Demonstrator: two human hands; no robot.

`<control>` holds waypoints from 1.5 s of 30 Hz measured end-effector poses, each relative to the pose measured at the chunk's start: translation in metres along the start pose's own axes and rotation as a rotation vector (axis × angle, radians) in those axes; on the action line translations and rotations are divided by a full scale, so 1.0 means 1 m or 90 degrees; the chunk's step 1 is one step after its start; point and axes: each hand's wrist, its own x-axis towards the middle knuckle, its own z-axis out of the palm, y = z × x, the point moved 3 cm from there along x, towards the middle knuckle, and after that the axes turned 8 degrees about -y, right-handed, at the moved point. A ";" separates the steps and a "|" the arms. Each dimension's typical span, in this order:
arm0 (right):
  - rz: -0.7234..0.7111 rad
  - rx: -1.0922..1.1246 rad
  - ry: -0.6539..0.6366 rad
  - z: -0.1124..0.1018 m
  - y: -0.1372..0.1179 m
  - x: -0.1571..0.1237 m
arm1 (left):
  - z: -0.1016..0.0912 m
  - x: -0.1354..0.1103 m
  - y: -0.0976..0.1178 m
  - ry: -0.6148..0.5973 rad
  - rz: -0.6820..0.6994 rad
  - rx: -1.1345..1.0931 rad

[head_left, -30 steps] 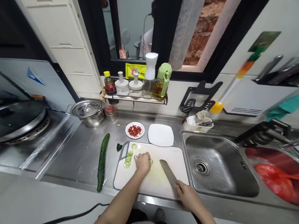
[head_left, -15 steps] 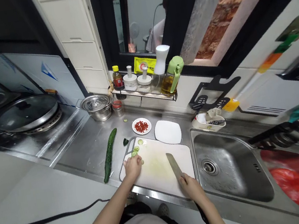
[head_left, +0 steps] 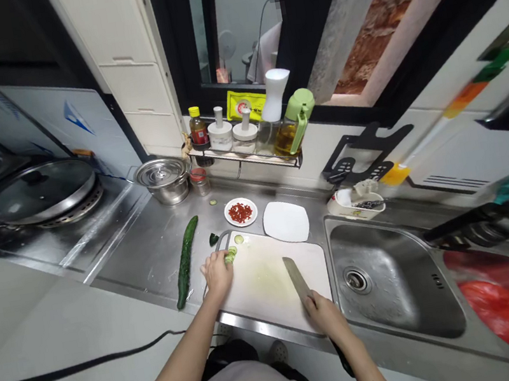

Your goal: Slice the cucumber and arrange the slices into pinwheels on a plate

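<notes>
My left hand [head_left: 217, 272] lies curled at the left end of the white cutting board [head_left: 268, 278], fingers over a heap of cucumber slices [head_left: 231, 255]. One more slice [head_left: 239, 239] lies at the board's far edge. My right hand [head_left: 323, 311] grips the handle of a kitchen knife [head_left: 296, 278], whose blade rests on the board pointing away from me. A whole cucumber [head_left: 187, 260] lies on the steel counter left of the board.
Behind the board are a small dish of chopped red chili [head_left: 240, 212] and a bare white plate [head_left: 285, 221]. A steel sink [head_left: 383, 273] is to the right, a lidded steel pot [head_left: 163, 179] and a wok [head_left: 37, 196] to the left. A condiment shelf [head_left: 247, 146] runs along the wall.
My left hand has slid from the board's middle to its left end, pushing the cucumber slices into a heap. The right hand and knife have barely moved.
</notes>
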 end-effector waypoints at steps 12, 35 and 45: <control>0.014 -0.001 0.002 0.005 -0.001 -0.002 | -0.001 0.083 0.054 -0.071 0.007 0.109; 0.037 -0.011 0.011 -0.002 -0.011 -0.014 | 0.051 0.010 0.073 -0.198 0.041 -0.074; -0.019 -0.085 -0.010 0.000 -0.033 -0.028 | 0.043 0.008 0.068 -0.168 0.086 0.043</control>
